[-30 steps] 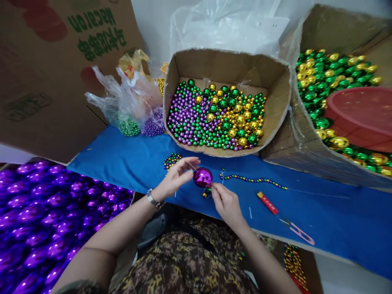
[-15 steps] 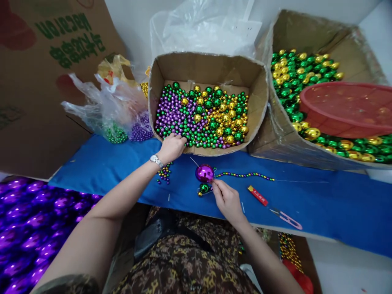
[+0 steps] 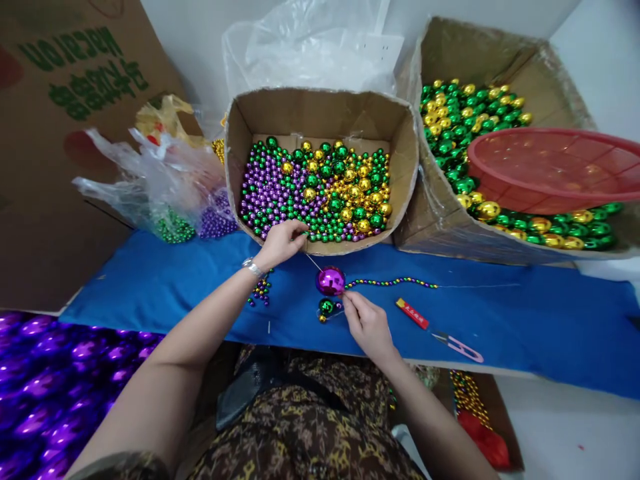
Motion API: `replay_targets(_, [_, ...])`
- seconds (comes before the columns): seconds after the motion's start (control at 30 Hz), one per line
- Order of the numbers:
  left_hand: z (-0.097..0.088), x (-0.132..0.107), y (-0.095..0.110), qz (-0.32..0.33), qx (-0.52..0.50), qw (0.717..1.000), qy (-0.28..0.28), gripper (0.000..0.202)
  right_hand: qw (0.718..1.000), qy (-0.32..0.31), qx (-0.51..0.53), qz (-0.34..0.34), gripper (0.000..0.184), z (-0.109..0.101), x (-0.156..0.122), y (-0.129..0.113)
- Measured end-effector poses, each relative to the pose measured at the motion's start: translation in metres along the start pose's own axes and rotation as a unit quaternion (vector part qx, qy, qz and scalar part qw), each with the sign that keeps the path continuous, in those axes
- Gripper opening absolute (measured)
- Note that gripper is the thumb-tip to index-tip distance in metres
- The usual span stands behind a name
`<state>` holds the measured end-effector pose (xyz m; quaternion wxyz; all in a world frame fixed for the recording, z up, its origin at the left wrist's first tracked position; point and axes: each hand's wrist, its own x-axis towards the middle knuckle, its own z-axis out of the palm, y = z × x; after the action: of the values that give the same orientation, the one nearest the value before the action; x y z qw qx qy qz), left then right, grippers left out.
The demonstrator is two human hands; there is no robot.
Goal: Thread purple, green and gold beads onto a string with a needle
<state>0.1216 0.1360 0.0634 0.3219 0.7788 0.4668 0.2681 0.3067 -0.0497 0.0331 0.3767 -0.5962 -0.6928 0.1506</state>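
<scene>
My left hand point(image 3: 285, 241) is over the near rim of the middle cardboard box point(image 3: 320, 107), its thumb and fingertips pinched together. Whatever lies between them is too small to make out. Just below those fingertips ends a thin pale needle or stiff thread point(image 3: 313, 261), which sticks out of a large shiny purple ball point(image 3: 331, 281). At the ball's lower right edge, my right hand point(image 3: 369, 325) grips it with thumb and fingertips. Beside the ball lie a green ball point(image 3: 327, 306), a small gold bead point(image 3: 323, 319) and a string of small beads point(image 3: 393, 283).
Loose purple, green and gold beads point(image 3: 320, 193) fill the middle box. A larger box point(image 3: 435, 220) at right holds bead strands and a red basket point(image 3: 540, 193). On the blue cloth point(image 3: 550, 333) lie thread snips point(image 3: 457, 345), a red-yellow packet point(image 3: 412, 313) and small beads point(image 3: 261, 288).
My left hand has lifted slightly from the beads in the box, its fingertips now near the needle's tip. My right hand keeps its grip at the purple ball. The whole view has shifted a little.
</scene>
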Motion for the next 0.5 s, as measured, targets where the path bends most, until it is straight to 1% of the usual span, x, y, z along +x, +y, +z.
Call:
replay_targets(0.03, [-0.002, -0.006, 0.002, -0.035, -0.128, 0.991, 0.011, 0.021, 1.000, 0.004, -0.001, 0.000, 0.022, -0.001, 0.000, 0.001])
replay_targets(0.07, [-0.003, -0.012, 0.005, -0.069, -0.250, 0.966, 0.016, 0.022, 1.000, 0.006, -0.002, -0.001, 0.022, -0.001, 0.001, 0.001])
replay_targets(0.1, [-0.004, -0.019, 0.007, -0.097, -0.354, 0.930, 0.015, 0.024, 1.000, 0.009, -0.004, -0.003, 0.022, -0.001, 0.001, 0.001])
replay_targets(0.13, [-0.004, -0.026, 0.010, -0.118, -0.432, 0.894, 0.014, 0.025, 1.000, 0.011, -0.007, -0.007, 0.022, -0.001, 0.001, 0.002])
replay_targets(0.17, [-0.005, -0.033, 0.013, -0.134, -0.485, 0.864, 0.013, 0.025, 1.000, 0.014, -0.010, -0.012, 0.022, -0.001, 0.002, 0.002])
replay_targets(0.2, [-0.005, -0.038, 0.016, -0.144, -0.518, 0.843, 0.014, 0.024, 1.000, 0.016, -0.014, -0.018, 0.022, -0.001, 0.003, 0.001])
replay_targets(0.23, [-0.004, -0.043, 0.018, -0.152, -0.537, 0.830, 0.016, 0.023, 0.999, 0.019, -0.019, -0.027, 0.022, 0.000, 0.003, 0.001])
replay_targets(0.27, [-0.004, -0.046, 0.020, -0.157, -0.548, 0.822, 0.019, 0.023, 0.999, 0.021, -0.024, -0.035, 0.022, 0.000, 0.004, 0.001])
replay_targets(0.33, [-0.003, -0.051, 0.021, -0.160, -0.558, 0.814, 0.025, 0.022, 0.998, 0.024, -0.034, -0.048, 0.022, 0.001, 0.005, 0.000])
replay_targets(0.43, [-0.001, -0.054, 0.021, -0.160, -0.561, 0.812, 0.037, 0.022, 0.997, 0.023, -0.042, -0.052, 0.022, 0.002, 0.005, -0.001])
replay_targets(0.5, [-0.001, -0.055, 0.021, -0.157, -0.556, 0.815, 0.042, 0.023, 0.997, 0.022, -0.046, -0.052, 0.022, 0.001, 0.005, -0.001])
